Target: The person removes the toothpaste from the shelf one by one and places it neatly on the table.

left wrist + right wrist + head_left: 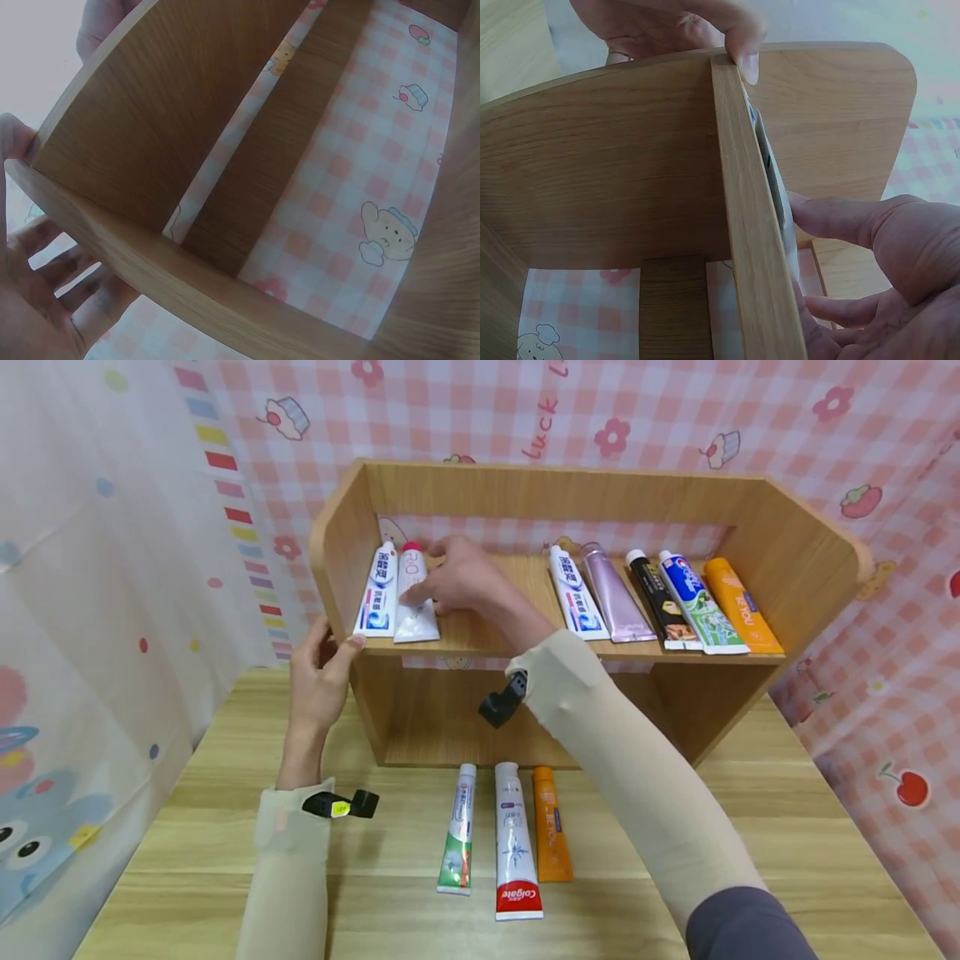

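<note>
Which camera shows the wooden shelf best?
The head view: the whole wooden shelf fits in, though the right sleeve covers some. Both wrist views show only close-up pieces, cut off by the picture's edges.

Beneath the left hand point(318, 677) and right hand point(467, 578) lies a wood-grain table point(390, 860). Beyond both hands hangs a pink-and-white checked cloth point(480, 427), printed with cupcakes and flowers; a multicoloured striped band point(239, 516) edges it. Left of the left hand, a white curtain point(97, 610) bears coloured dots and a blue cartoon figure point(52, 835).
</note>
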Demonstrator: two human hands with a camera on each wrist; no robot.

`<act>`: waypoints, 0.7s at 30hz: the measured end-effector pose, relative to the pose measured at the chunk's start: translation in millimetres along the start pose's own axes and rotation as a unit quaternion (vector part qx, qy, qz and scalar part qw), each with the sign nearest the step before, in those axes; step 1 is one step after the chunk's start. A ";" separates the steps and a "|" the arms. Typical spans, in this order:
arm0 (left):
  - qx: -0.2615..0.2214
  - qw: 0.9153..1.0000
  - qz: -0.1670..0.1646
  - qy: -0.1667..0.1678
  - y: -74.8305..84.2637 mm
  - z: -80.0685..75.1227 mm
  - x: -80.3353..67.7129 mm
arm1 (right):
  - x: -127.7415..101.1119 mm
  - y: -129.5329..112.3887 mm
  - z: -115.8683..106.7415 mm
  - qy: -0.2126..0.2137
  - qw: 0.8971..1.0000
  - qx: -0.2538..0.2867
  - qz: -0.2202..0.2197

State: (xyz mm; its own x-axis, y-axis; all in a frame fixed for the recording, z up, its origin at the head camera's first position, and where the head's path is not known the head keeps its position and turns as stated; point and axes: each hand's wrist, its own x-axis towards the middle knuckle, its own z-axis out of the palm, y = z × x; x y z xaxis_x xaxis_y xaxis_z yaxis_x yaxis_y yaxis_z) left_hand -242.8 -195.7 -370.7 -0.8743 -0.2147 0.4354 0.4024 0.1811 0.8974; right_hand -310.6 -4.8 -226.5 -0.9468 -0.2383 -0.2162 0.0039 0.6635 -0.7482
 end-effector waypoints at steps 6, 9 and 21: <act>-0.001 1.000 0.001 -0.003 -0.8 -1.0 -1.7 | 0.3 0.8 0.4 0.007 1.000 -0.001 0.002; 0.000 1.000 -0.001 -0.001 0.0 -1.0 -0.4 | 0.5 -0.8 -0.7 0.006 1.000 0.000 -0.004; -0.003 1.000 0.006 0.009 -2.1 1.0 -1.1 | 7.6 2.5 -8.9 -0.037 0.999 0.014 -0.009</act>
State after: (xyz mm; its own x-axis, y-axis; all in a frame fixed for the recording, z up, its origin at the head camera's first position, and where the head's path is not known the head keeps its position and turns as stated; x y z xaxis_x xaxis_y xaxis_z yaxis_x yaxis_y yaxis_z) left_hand -242.9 -194.9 -373.2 -0.8645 -0.2308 0.4465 0.4138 0.1775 0.8929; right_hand -320.6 1.4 -224.4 -0.9205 -0.3023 -0.2478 -0.0030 0.6394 -0.7689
